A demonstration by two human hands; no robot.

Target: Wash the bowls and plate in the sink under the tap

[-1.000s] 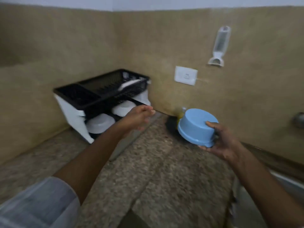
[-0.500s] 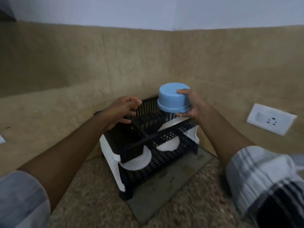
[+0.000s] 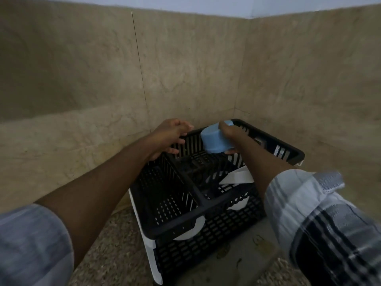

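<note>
- The right hand (image 3: 231, 134) is gripping the upturned blue bowl (image 3: 215, 140) over the rack (image 3: 198, 195) by its back rim;
- the left hand (image 3: 170, 137), fingers spread, is hovering at the rim beside it, near the corner walls.

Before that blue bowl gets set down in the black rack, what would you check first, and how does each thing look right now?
1. Right hand grips the blue bowl: ok.
2. Bowl upside down for draining: ok.
3. Bowl over the dish rack top tier: ok.
4. Spot under the bowl free: cannot tell, dark.
5. Left hand at the rack's rim, clear of the bowl: ok.
6. White dish nearby won't be struck: cannot tell.
</note>
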